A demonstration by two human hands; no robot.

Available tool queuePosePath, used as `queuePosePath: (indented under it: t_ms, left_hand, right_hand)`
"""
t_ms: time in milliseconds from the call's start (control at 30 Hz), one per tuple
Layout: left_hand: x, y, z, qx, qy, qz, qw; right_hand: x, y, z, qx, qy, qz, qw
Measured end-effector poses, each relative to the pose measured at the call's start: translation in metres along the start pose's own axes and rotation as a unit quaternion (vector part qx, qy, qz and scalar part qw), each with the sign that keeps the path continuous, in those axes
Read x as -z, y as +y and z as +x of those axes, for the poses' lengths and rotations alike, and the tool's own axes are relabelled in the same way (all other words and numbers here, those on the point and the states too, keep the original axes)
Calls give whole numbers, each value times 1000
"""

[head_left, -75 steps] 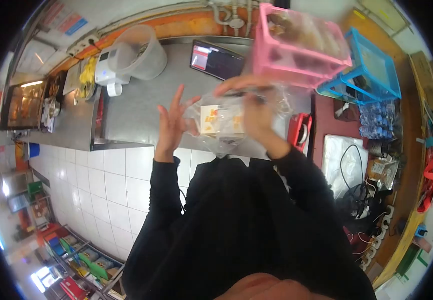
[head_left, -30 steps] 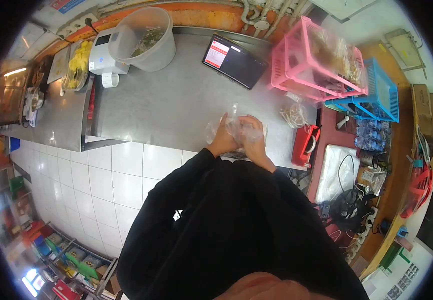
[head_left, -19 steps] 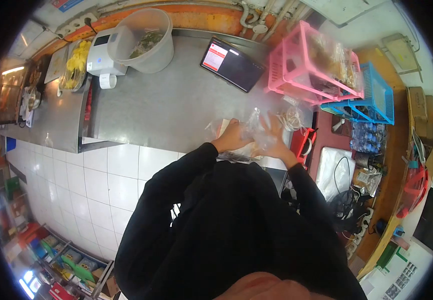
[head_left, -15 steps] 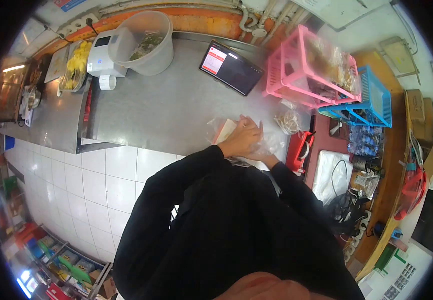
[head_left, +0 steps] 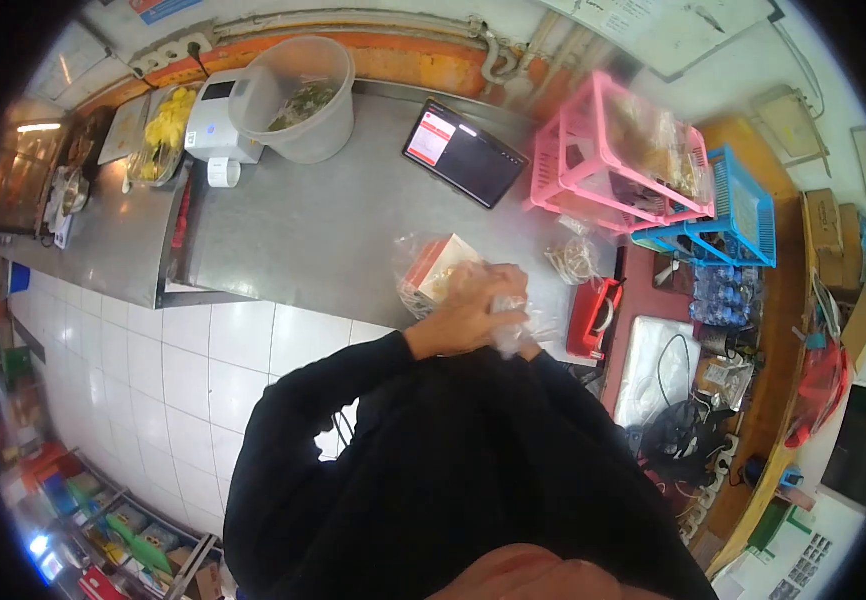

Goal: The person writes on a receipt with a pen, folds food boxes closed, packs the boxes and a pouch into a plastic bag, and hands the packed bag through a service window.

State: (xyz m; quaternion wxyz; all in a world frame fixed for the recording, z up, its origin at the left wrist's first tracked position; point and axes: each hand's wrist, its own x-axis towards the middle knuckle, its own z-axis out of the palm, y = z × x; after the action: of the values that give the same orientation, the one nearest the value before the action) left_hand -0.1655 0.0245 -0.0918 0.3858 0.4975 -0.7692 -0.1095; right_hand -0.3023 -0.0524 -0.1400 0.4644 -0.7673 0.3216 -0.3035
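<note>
Steel worktop (head_left: 323, 215) near edge: a clear plastic bag (head_left: 421, 272) with a small box inside (light, crinkly, slippery film, I'd guess). Left hand (head_left: 463, 308) and right hand (head_left: 509, 318) bunched together clamping its neck, the best hold.

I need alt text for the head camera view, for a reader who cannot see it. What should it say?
Seen from above, a person in a black top has the left hand and right hand closed together on a clear plastic bag holding a box, at the edge of a steel counter. A tablet and pink basket stand behind.
</note>
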Motion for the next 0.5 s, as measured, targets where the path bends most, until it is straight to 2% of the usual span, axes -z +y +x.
queuePosePath:
  t_ms: [67,133,167,200,233,267,300,333,367,433,500]
  left_hand:
    - [42,0,0,7,182,20,983]
    - [32,-31,-35,109,366,-28,924]
    - [37,-38,-32,212,470,-161,842]
    - [41,-44,-24,304,550,-288,723]
    - [33,-48,-22,294,553,-295,722]
    - [21,-52,-22,347,421,-490,680]
    - [15,-52,-18,420,263,-625,603]
    - [3,-47,-11,414,122,-733,526]
    - [-9,-31,5,373,33,-801,467]
    - [-9,-6,30,283,-85,-871,393]
    - [13,5,55,199,-132,-894,379]
  right_hand:
    - [28,-22,17,38,4,-28,999]
    - [66,-67,34,113,5,-90,989]
    - [88,-100,39,175,3,-138,975]
    - [104,-132,43,237,3,-185,954]
    - [121,-170,43,321,7,-242,916]
    - [134,-195,46,329,8,-251,910]
    - [145,-216,48,393,1,-245,886]
    - [155,-233,50,458,-7,-238,856]
    - [167,-247,51,470,-9,-246,848]
    - [189,-271,46,442,-35,-250,861]
    - [202,-290,39,417,-38,-269,867]
